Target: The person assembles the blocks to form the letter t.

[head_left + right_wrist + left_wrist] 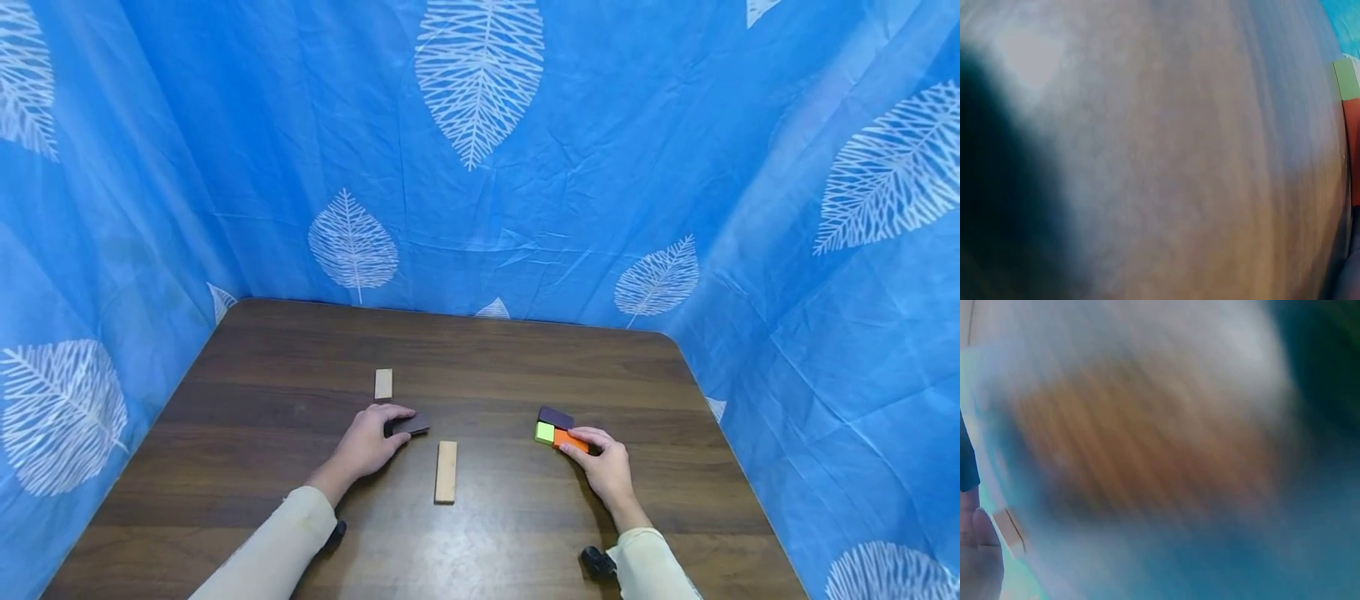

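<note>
My left hand (366, 443) pinches a flat dark block (411, 424) between thumb and fingers at the middle left of the table. Just behind that hand lies a small pale wooden block (383, 383), and to its right a longer pale wooden block (446, 472). Over on the right, my right hand (606, 468) grips an orange block (572, 440) by its long sides. A lime-green block (545, 432) touches the orange one's left end. Behind these two lies a dark purple block (556, 417). Both wrist views are mostly blurred.
All the blocks lie on a brown wood-grain table (510, 367). A blue curtain (570, 167) with white leaf prints surrounds its back and sides. Small dark devices (597, 563) sit at the wrists.
</note>
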A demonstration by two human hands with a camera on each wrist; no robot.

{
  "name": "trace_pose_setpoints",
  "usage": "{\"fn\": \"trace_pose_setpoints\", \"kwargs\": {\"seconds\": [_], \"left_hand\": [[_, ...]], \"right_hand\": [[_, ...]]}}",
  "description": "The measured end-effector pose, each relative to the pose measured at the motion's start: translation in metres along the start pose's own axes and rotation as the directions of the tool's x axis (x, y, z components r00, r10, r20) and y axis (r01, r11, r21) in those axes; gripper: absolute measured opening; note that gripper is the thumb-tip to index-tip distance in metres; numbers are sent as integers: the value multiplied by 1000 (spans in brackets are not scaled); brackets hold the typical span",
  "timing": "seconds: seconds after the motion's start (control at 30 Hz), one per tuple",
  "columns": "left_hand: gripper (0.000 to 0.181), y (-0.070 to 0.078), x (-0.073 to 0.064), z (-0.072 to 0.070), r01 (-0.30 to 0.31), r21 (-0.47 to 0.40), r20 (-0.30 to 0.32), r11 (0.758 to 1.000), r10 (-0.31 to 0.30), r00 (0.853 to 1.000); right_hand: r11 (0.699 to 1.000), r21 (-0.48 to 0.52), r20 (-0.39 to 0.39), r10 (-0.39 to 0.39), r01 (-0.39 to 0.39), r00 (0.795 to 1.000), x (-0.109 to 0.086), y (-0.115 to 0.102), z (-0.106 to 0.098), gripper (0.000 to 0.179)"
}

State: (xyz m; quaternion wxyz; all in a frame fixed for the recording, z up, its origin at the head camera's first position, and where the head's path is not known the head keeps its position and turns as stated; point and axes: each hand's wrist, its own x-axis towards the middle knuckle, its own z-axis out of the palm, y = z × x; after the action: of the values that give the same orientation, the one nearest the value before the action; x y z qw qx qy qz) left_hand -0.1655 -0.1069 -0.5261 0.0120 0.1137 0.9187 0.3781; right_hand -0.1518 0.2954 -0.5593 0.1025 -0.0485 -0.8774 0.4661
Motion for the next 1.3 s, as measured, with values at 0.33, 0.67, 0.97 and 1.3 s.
{"fn": "trace_pose_setpoints", "kwargs": {"seconds": [0.33, 0.67, 0.97, 1.3], "left_hand": [[33, 13, 10, 24, -79, 40, 63, 996, 77, 995], [31, 16, 10, 26, -124, 27, 78, 992, 122, 989], [33, 27, 11, 29, -110, -8, 60, 994, 110, 992], [38, 25, 13, 35, -28, -5, 83, 1000, 29, 996]], "right_hand": [[999, -19, -23, -49, 49, 999, -3, 1, 2, 25], [1000, -4, 6, -22, 22, 1000, 0, 0, 0, 29], [998, -38, -17, -44, 43, 999, 0, 1, -1, 26], [999, -31, -7, -26, 25, 1000, -1, 4, -1, 30]]}}
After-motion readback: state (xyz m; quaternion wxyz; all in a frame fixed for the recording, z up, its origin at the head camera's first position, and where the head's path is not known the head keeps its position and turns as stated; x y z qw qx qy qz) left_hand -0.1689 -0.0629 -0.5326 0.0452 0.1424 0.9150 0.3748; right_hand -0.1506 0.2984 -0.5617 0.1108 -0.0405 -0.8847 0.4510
